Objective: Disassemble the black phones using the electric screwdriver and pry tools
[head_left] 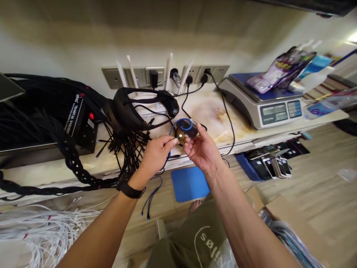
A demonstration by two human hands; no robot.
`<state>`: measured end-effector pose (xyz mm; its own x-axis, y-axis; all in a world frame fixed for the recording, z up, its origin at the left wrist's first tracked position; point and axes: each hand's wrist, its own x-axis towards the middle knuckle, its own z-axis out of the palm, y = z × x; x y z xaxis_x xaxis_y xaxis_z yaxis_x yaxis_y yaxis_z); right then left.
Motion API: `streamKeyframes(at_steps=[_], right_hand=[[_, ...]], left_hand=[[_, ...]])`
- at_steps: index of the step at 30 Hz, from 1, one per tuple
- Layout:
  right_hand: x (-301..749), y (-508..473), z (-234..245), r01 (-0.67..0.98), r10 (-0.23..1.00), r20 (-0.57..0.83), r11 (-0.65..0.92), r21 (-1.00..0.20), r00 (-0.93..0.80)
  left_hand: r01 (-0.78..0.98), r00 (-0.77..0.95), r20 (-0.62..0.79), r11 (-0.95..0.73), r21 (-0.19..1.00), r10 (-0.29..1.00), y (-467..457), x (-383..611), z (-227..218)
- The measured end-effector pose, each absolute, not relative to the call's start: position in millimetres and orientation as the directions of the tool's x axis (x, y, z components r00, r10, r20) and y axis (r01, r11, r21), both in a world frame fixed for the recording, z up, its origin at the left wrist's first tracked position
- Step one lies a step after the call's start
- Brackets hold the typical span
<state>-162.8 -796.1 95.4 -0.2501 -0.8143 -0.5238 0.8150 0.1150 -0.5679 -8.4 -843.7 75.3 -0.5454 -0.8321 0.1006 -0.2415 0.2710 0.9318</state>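
Observation:
My left hand (154, 156) pinches a USB plug (179, 137) between thumb and fingertips, its metal end pointing right. My right hand (203, 149) has its fingers closed around a small black box (191, 130) with a red light. Plug and box are close together; whether they touch I cannot tell. A blue cable (170, 130) loops over the box and runs down past my left fingers. Just behind my hands rests a black headset with a strap (122, 109). Black cable ends (134, 143) fan out beside my left hand.
A white router (170, 67) with upright antennas stands by the wall sockets (139, 76). On the right, a scale (256, 108) carries pouches (279, 70). Braided black cables (75, 163) hang over the left edge. White cables (55, 230) lie below; a blue mat (189, 184) is underneath.

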Motion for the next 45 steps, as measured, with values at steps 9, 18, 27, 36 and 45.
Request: streamKeyframes(at_steps=[9,18,27,36,45], right_hand=[[-160.5,-800.2,93.6,0.81,-0.797,-0.553,0.147,-0.568,-0.244],[-153.2,-801.5,81.0,0.758,-0.799,-0.547,0.191,-0.623,-0.249],[-152.0,-802.6,74.9,0.749,-0.8,-0.548,0.203,-0.63,-0.244],[-151.6,-804.1,67.8,0.738,-0.808,-0.522,0.174,-0.653,-0.271],[-148.3,-804.1,64.3,0.695,-0.83,-0.47,0.146,-0.704,-0.301]], left_hand=[[-0.283,-0.53,0.175,0.367,0.886,-0.83,-844.8,-10.8,76.8],[-0.376,-0.472,0.17,0.371,0.849,-0.865,-849.4,-13.3,75.7],[-0.48,-0.473,0.08,0.333,0.812,-0.878,-854.3,-10.6,75.8],[-0.509,-0.472,0.044,0.313,0.802,-0.881,-860.5,-12.3,72.6],[-0.418,-0.463,0.04,0.258,0.871,-0.885,-868.3,-12.6,68.4]])
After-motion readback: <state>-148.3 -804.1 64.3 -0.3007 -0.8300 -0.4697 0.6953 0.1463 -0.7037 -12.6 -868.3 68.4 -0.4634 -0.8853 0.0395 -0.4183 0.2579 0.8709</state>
